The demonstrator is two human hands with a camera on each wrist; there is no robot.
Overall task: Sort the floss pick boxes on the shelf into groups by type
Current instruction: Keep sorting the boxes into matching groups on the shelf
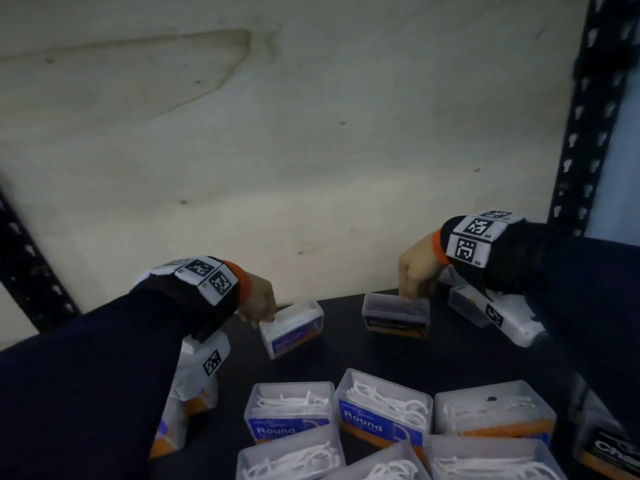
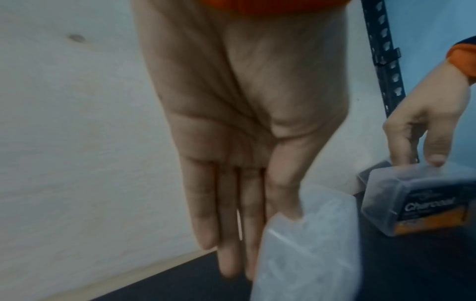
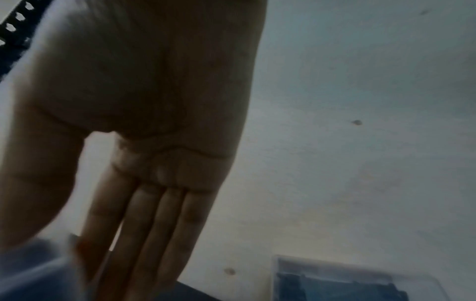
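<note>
On the dark shelf board point(image 1: 360, 355) my left hand point(image 1: 263, 318) pinches a clear box with a blue label point(image 1: 294, 329), thumb on its near side, fingers straight behind it. The left wrist view shows that hand point(image 2: 260, 244) and box point(image 2: 309, 244) up close and blurred. My right hand point(image 1: 410, 297) grips the top of a dark Charcoal box point(image 1: 394, 315) from above. Its thumb and fingers point(image 2: 435, 156) sit on the lid of the Charcoal box point(image 2: 417, 205). The right wrist view shows the right hand point(image 3: 72, 260) over a blurred box point(image 3: 36, 270).
Several clear Round boxes point(image 1: 381, 407) of white picks fill the front. Another Charcoal box point(image 1: 606, 448) stands front right. More boxes lie under my left arm point(image 1: 194, 393) and right wrist point(image 1: 474, 306). A plywood wall backs the shelf; a black perforated post point(image 1: 585, 116) rises at right.
</note>
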